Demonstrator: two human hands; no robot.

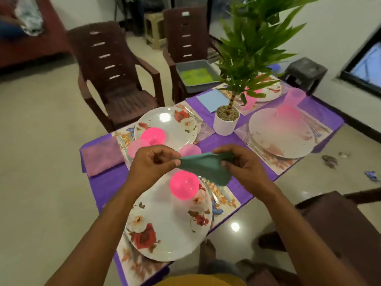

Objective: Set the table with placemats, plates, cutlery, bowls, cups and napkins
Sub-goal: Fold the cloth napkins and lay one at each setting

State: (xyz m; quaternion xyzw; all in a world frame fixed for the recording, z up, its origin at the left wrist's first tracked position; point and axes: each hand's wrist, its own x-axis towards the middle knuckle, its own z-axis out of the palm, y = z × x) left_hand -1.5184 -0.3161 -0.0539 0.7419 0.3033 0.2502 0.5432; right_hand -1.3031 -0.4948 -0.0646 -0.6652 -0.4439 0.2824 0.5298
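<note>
Both hands, left hand (151,162) and right hand (240,162), pinch a green napkin (206,166) above the nearly set surface (218,141), likely the last piece.

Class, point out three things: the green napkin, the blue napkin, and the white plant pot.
green napkin (208,166): head view, middle of cloth.
blue napkin (213,100): head view, centre.
white plant pot (225,125): head view, front wall.

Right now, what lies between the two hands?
In the head view, a green napkin spans the gap, pinched by the left hand and the right hand, above the nearest plate and its pink bowl.
</note>
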